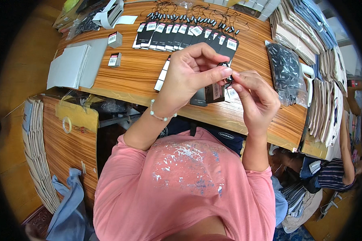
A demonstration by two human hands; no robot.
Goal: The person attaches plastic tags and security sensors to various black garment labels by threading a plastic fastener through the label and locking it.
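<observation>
My left hand (189, 70), with a beaded bracelet at its wrist, pinches a small black hang-tag cord (228, 77) between thumb and fingers. My right hand (258, 96) closes on the same cord from the other side, its fingertips meeting the left thumb. Whether a plastic lock is in the pinch I cannot make out. Just under the hands are dark hang tags (215, 93), one with a pinkish panel, partly covered by the fingers. Beyond lies a row of black hang tags (175, 36) with white and pink stickers, their cords and small black locks stretched toward the back.
A clear bag of black tag cords (285, 70) lies on the right, beside a white handled tool (308, 78) and stacks of folded garments (326, 104). At left are two small sticker blocks (114, 59) and white sheets (68, 66). Another person's arm (346, 148) shows far right.
</observation>
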